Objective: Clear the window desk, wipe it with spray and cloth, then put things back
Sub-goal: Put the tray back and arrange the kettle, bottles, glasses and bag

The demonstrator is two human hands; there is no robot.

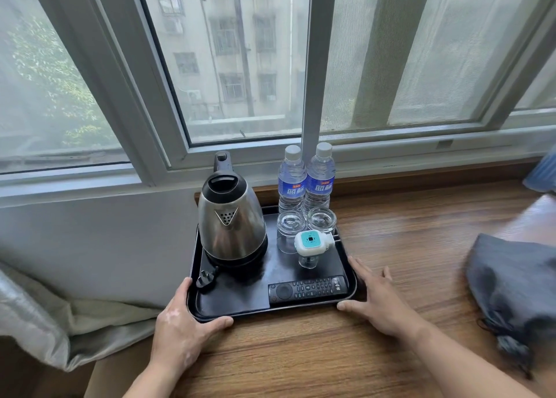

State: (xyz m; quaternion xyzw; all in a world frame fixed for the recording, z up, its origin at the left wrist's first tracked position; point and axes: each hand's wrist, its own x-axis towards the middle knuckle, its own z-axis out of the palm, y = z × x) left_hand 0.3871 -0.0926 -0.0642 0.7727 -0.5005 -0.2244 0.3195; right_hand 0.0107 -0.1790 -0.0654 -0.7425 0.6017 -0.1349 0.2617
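Gripping the tray [285,309] at the left end of the desk [331,352], the left hand [180,322] curls fingers [184,287] round its near-left corner; the right hand [382,304] lies straight-fingered against the near-right. Clearing looks barely started; wiping remains.

The black rectangular plastic tray [237,292] sits at the left end of the brown wooden desk [301,352]. On it, the round steel kettle [231,217] stands back left, two clear plastic water bottles [291,184] back right (two clear glass cups [321,220] just before them), and the long black remote [307,289] lies along the front edge.
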